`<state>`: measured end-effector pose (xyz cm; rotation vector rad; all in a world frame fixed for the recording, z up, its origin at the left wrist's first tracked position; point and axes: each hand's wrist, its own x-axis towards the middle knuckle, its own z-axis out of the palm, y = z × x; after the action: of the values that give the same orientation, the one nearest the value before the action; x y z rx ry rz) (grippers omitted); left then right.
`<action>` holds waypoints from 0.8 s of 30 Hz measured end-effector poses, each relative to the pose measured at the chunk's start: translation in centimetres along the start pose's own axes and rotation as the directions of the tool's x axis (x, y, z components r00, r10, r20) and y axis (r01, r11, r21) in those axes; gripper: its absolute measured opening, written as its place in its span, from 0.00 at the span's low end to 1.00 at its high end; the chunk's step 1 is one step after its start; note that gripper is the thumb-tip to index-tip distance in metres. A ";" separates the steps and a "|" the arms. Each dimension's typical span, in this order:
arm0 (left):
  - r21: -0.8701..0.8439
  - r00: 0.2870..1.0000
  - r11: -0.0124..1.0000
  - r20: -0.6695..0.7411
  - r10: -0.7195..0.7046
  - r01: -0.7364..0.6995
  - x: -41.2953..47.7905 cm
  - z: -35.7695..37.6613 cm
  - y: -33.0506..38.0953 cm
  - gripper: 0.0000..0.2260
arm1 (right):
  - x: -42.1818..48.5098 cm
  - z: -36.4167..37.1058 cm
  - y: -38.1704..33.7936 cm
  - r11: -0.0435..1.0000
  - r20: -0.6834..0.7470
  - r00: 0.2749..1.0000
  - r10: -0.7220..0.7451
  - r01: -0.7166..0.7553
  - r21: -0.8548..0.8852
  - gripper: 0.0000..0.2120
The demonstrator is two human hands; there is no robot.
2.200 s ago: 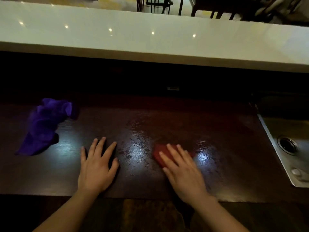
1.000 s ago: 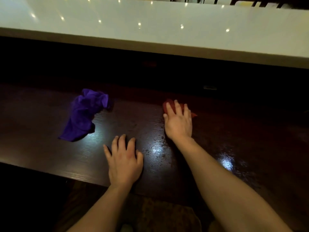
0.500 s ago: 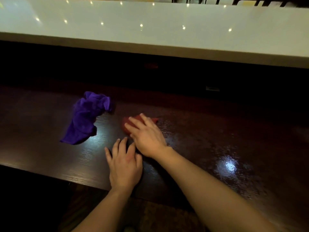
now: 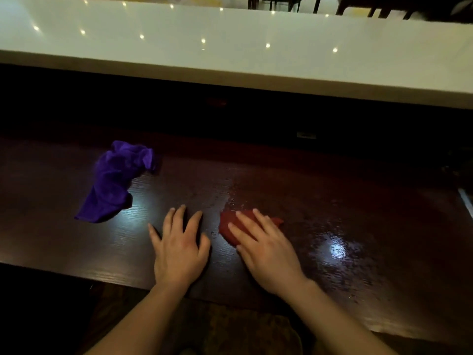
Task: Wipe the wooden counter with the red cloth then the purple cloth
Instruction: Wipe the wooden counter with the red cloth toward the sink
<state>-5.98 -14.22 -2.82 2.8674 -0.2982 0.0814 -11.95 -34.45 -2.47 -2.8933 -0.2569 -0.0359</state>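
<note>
Wooden counter | right hand flat on red cloth | left hand flat

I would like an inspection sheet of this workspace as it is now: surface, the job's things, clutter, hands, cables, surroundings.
Surface: dark wooden counter, glossy; a wet-looking sheen with light glare on the part right of the hands.
Job's things: red cloth flat on the counter under the fingers of the right hand; purple cloth crumpled and untouched, further left.
Clutter: nothing seen.
Hands: right hand flat, pressing on the red cloth; left hand flat on bare wood, fingers spread, holding nothing.
Cables: nothing seen.
Surroundings: raised white ledge behind the counter, with light reflections; chair legs beyond it; a pale metal edge at the far right, too cropped to name.
</note>
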 end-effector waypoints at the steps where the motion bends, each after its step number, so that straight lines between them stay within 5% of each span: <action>1: 0.006 0.999 1.000 0.016 0.030 -0.030 0.0 0.1 -0.1 0.24 | -1.3 -0.3 1.4 0.999 -0.011 1.000 0.023 -0.023 -0.023 0.23; 3: 0.018 0.997 0.997 0.039 0.070 -0.071 0.0 0.1 -0.1 0.25 | -3.3 -1.5 5.1 0.975 -0.093 0.972 0.215 -0.219 -0.034 0.22; 5: 0.020 0.997 0.998 0.052 0.064 -0.066 0.0 0.0 -0.1 0.25 | -4.3 -3.0 8.0 0.866 -0.147 0.855 0.498 -0.497 0.047 0.21; 7: 0.016 0.997 0.999 0.056 0.044 -0.045 -0.1 -0.2 0.0 0.26 | -4.6 -3.3 7.9 0.787 -0.153 0.773 0.616 -0.612 0.077 0.22; 11: 0.006 0.998 0.999 0.055 0.035 -0.035 -0.1 -0.5 0.2 0.26 | -8.5 -2.8 6.1 0.969 -0.061 0.967 0.246 -0.246 0.008 0.22; 13: 0.012 0.998 1.000 0.056 0.028 -0.029 -0.1 -0.5 0.1 0.26 | -11.0 -3.4 8.8 0.973 -0.056 0.971 0.230 -0.231 0.001 0.23; 17: 0.030 0.998 0.999 0.054 0.033 -0.034 -0.1 -0.5 0.4 0.26 | -12.3 -4.7 14.7 0.783 -0.187 0.765 0.616 -0.620 0.043 0.22; 20: 0.029 0.997 0.999 0.066 0.028 -0.030 -0.2 -0.7 0.7 0.25 | -8.6 -4.8 14.3 0.664 -0.210 0.642 0.737 -0.746 0.051 0.23; 24: 0.007 0.997 1.000 0.077 0.007 -0.007 -0.2 -1.1 0.9 0.22 | -5.9 -2.1 5.8 0.910 -0.095 0.914 0.395 -0.403 -0.096 0.24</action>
<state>-6.36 -14.72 -1.60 2.8816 -0.3233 -0.0263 -16.74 -41.52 -2.06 -2.9880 0.3656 -0.0880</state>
